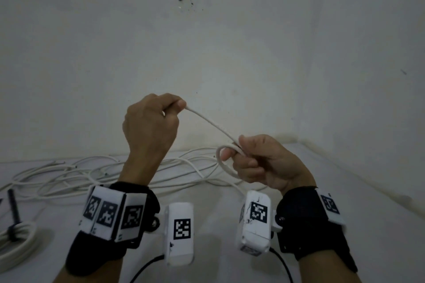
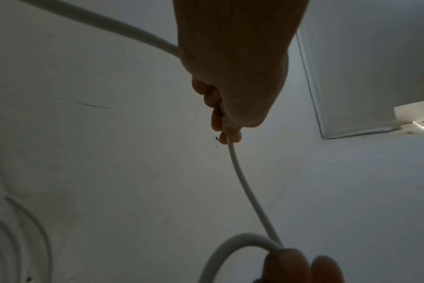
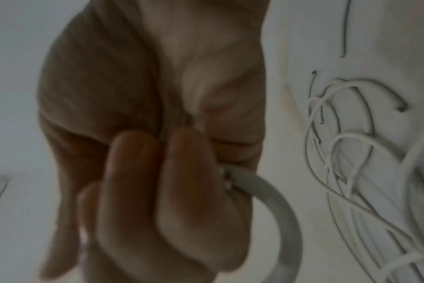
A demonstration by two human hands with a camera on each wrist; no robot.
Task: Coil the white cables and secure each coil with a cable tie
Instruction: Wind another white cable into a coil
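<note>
Both hands hold one white cable (image 1: 210,122) up above the table. My left hand (image 1: 151,122) is raised, with thumb and curled fingers pinching the cable (image 2: 245,183) at its top. From there the cable slopes down right to my right hand (image 1: 259,161), which pinches a small loop (image 1: 224,163) of it. In the right wrist view the curled fingers (image 3: 162,191) grip the loop (image 3: 278,210) near the cable's cut end. Several loose white cables (image 1: 76,174) lie tangled on the table behind the hands. A finished coil (image 1: 16,239) bound by a dark cable tie (image 1: 13,213) lies at the left edge.
The white table (image 1: 218,225) meets a white wall (image 1: 207,41) close behind the tangle. The table's right edge (image 1: 368,181) runs diagonally at the right. The loose tangle (image 3: 351,153) spreads across the table's back half.
</note>
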